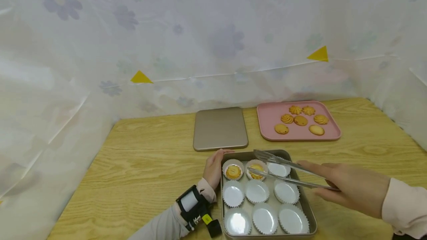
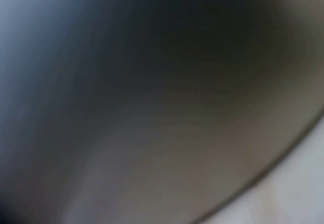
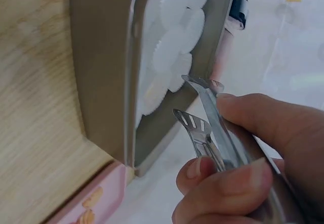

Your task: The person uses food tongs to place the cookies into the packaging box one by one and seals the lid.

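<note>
A deep metal baking pan [image 1: 245, 155] holds rows of white fluted paper cups [image 1: 257, 192]. Cookies [image 1: 233, 172] sit in the far-left cup and the one beside it. My left hand [image 1: 213, 169] holds the pan at its far-left corner, fingers bent around the wall; its wrist view is only a dark blur. In my right hand [image 1: 357, 188] are metal tongs [image 1: 300, 182], gripped between thumb and fingers. The tong tips are spread over the back row, one overlapping the second cookie, with nothing between them. The right wrist view shows the slotted tips [image 3: 195, 123] near the pan.
A pink tray [image 1: 267, 117] with several cookies [image 1: 301, 120] lies behind the pan to the right. Behind the pan, slightly left, is a flat metal lid [image 1: 220, 129]. A pale flowered sheet [image 1: 200, 29] hangs along the back and sides of the wooden table [image 1: 143, 158].
</note>
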Demonstrator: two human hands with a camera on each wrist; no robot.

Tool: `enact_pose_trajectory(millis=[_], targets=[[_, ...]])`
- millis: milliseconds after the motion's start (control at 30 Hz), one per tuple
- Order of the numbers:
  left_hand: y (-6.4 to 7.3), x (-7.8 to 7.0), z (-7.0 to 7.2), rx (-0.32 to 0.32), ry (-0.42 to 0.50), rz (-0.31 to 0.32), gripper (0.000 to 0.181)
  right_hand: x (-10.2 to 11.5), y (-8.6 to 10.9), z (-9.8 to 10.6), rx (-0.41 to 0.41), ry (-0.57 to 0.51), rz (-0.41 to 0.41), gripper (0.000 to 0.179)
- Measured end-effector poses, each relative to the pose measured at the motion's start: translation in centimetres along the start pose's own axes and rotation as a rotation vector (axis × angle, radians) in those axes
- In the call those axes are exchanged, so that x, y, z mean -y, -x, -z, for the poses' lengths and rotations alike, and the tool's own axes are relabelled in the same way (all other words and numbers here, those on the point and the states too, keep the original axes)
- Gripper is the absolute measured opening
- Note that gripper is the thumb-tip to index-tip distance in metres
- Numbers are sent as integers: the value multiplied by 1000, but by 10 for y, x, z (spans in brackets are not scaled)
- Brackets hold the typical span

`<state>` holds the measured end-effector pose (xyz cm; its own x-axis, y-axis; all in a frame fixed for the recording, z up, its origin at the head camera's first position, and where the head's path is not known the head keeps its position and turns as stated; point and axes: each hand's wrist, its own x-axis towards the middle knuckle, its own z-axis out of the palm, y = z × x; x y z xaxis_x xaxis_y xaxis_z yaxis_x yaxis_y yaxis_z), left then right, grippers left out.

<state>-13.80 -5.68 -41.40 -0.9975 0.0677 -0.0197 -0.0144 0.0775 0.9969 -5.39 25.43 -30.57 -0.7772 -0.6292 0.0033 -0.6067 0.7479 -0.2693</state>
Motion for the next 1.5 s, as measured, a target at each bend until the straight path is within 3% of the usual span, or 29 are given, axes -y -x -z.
enact_pose_trajectory(millis=[200,400,500,800,1267,1500], targets=[[0,0,0,3,-2,1,41,-13,-3,18,-42,-118,-73,57],[0,-1,0,3,-8,-13,41,-37,-11,26,24,-189,-341,69],[0,-1,0,5,-2,-14,42,-54,-14,22,38,-162,-409,72],[-1,1,0,6,-13,-13,42,-87,-25,-1,-10,-149,-443,75],[-1,1,0,5,0,15,42,-95,-40,-10,29,-185,-441,78],[0,1,1,13,-17,-59,42,-96,-43,-13,10,-142,-398,74]])
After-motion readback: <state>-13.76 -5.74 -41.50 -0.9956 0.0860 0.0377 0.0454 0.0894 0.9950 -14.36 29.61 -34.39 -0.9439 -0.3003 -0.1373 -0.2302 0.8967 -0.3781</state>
